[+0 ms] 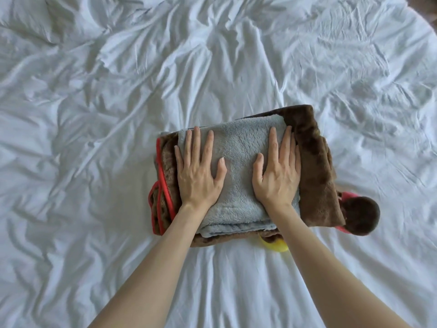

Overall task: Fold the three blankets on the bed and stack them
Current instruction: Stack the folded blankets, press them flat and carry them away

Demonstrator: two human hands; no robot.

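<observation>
Grey fleece blanket (pixel 238 162) lies just below centre of the white bed (pixel 118 91), on top of a brown plush blanket (pixel 316 166) that sticks out at 3 and 9 o'clock. Left hand (pixel 198 171) and right hand (pixel 277 176) rest flat on the grey fleece, apart, fingers straight, pressing down and gripping nothing

Handling, judged: soft, light, limp. Springy pile; layers likely to slide or slump if lifted from the top. Best hold looks to be both hands under the bottom layer at 3 and 9 o'clock

Red trim (pixel 163 176) bunched at 9 o'clock

Hard to read: yellow scrap (pixel 275 246) at 6 o'clock, half under the blankets; third blanket or not, cannot tell. Round brown flap (pixel 360 215) at 4 o'clock, owner unclear. Lower folds hidden
</observation>
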